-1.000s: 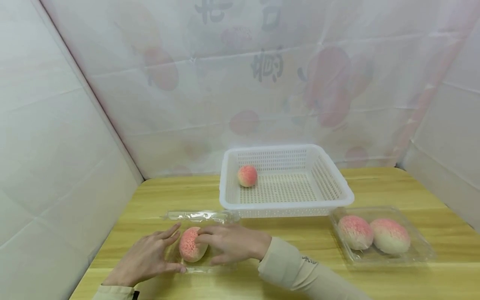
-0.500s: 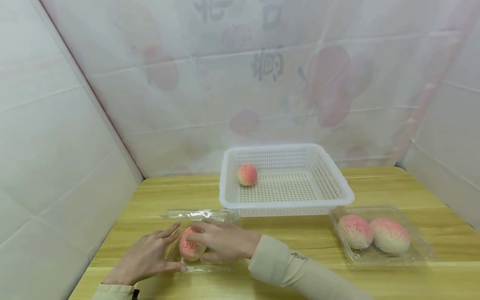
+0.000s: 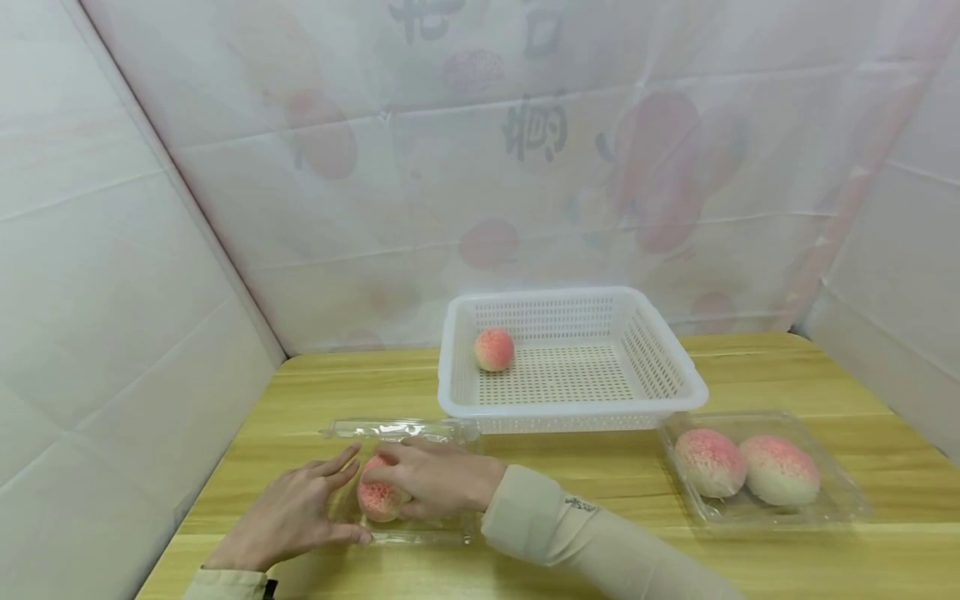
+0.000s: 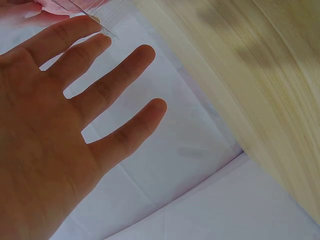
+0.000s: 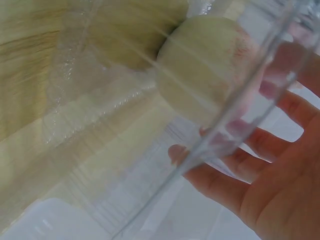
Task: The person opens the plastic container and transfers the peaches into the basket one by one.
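Observation:
In the head view, a pink and cream peach point(image 3: 381, 498) lies in a clear plastic box point(image 3: 420, 538) at the front left of the table. My right hand point(image 3: 438, 477) reaches across the box with its fingers over the peach. The right wrist view shows those fingers point(image 5: 212, 185) at the pink side of the peach point(image 5: 200, 70), seen partly through the box wall. My left hand point(image 3: 288, 517) rests at the left edge of the box, thumb at the near corner. Its fingers point(image 4: 125, 140) are spread and straight in the left wrist view.
A white mesh basket point(image 3: 573, 410) stands behind, holding one round peach point(image 3: 494, 350) at its left end. To the right, another clear box point(image 3: 825, 521) contains two peaches point(image 3: 783, 471). White printed sheets point(image 3: 375, 200) surround the wooden table point(image 3: 592, 479).
My right hand has slid left, farther over the peach in the front box, and now covers more of it. The left hand keeps its place.

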